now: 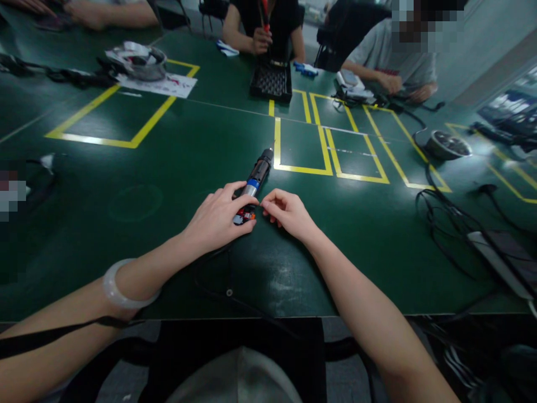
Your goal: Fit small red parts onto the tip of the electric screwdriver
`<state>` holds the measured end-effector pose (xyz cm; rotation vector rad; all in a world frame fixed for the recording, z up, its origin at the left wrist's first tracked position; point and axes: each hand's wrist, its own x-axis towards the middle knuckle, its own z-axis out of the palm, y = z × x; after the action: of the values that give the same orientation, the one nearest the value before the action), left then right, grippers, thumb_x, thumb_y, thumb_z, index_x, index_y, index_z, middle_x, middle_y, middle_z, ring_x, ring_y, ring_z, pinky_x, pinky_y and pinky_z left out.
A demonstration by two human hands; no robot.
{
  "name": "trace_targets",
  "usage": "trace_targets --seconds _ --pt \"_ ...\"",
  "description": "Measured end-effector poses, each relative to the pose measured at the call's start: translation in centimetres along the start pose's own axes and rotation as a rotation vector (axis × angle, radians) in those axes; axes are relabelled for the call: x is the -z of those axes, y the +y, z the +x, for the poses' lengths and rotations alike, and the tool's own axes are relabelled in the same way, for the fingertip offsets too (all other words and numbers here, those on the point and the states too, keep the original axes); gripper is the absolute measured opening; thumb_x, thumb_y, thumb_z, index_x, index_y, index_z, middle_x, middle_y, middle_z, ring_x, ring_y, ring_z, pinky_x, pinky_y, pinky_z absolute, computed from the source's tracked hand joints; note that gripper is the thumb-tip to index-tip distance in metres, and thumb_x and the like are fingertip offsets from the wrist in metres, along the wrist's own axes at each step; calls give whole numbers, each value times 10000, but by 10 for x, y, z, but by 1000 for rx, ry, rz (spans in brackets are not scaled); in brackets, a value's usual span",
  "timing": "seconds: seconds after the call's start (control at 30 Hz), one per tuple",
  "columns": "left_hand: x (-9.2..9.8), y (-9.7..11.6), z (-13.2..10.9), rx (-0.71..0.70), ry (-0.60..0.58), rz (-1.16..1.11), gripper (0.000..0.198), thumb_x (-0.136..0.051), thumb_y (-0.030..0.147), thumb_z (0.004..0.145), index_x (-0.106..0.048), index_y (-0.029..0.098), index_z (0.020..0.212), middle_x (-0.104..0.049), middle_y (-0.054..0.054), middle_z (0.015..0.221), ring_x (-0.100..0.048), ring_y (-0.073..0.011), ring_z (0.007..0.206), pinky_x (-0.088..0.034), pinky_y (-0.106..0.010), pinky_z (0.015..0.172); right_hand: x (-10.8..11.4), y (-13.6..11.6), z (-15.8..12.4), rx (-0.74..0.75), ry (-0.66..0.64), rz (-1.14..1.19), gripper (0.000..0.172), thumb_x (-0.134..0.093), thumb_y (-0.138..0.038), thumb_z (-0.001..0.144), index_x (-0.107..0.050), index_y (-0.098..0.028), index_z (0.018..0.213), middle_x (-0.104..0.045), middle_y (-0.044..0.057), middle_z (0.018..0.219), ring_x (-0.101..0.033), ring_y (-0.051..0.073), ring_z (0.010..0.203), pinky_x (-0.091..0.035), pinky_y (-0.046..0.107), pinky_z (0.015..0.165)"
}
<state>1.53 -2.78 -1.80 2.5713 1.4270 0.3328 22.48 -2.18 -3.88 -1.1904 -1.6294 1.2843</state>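
A slim cylindrical device [260, 168] with a black front end, a blue band, a silver section and red and orange parts at its rear lies slanted on the green table [201, 140]. My left hand [220, 215] is wrapped round its rear half from the left, thumb and fingers on either side. Just right of the device, my right hand [287, 211] has its thumb and forefinger pressed together in a pinch. Whatever sits between those fingertips is too small to make out. A pale bracelet [119, 285] circles my left wrist.
Yellow tape rectangles [302, 169] mark the tabletop. Across it are a black tray [271, 84], a metal bowl [145, 62] on paper and people's hands. Cables [440, 207], a round metal dish [448, 144] and a white-edged box [495, 263] lie right.
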Motion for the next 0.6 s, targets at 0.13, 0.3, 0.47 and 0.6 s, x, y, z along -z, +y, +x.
trace_targets --seconds 0.13,0.3,0.47,0.6 --pt "3 -11 -3 -12 -9 21 444 -552 513 926 -681 290 1288 -436 -108 1542 -563 -367 1247 -490 -529 978 3 3 2 -5 10 4 182 -610 -356 903 -596 -176 879 -641 -19 731 -541 70 546 -406 173 478" --pt "10 -39 -10 13 -15 67 471 -514 562 946 -665 310 1314 -420 -97 1555 -523 -375 1320 -484 -546 1010 4 3 3 6 -2 -8 161 -600 -334 913 -607 -173 900 -643 -17 731 -552 71 556 -409 173 483" --pt "24 -84 -18 108 28 84 488 -512 550 967 -658 241 1316 -438 -123 1510 -471 -363 1376 -414 -540 1122 3 4 3 9 -13 -16 158 -598 -326 919 -611 -170 895 -647 -14 731 -557 71 563 -412 173 492" --pt "38 -136 -22 203 42 124 532 -487 542 994 -622 175 1355 -407 -149 1524 -402 -361 1428 -369 -539 1157 3 4 2 8 -19 -22 163 -597 -330 922 -615 -170 899 -651 -10 737 -559 72 571 -412 173 496"
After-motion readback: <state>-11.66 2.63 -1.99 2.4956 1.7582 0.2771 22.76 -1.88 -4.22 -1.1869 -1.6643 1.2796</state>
